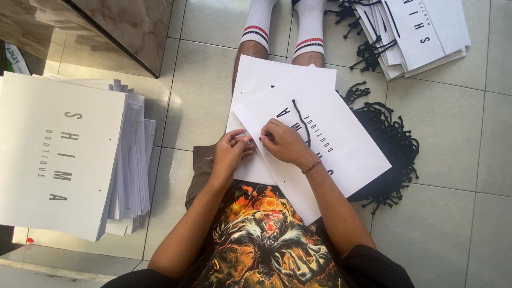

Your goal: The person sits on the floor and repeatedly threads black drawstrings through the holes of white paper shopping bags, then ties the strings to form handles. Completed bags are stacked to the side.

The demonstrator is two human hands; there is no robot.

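The flat white bag (pixel 325 144) lies across the lap, steadied there for close work; left hand (pixel 230 152) pinches its edge, right hand (pixel 282 141) pinches the black cord (pixel 302 121); more cords (pixel 392 146) heaped within reach on the floor (pixel 453 133).

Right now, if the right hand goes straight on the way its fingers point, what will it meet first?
The right hand rests on the white paper bag, fingers pointing toward the left hand. Going straight on, it would probably meet the left hand's fingertips first, at the bag's edge; they look almost touching.
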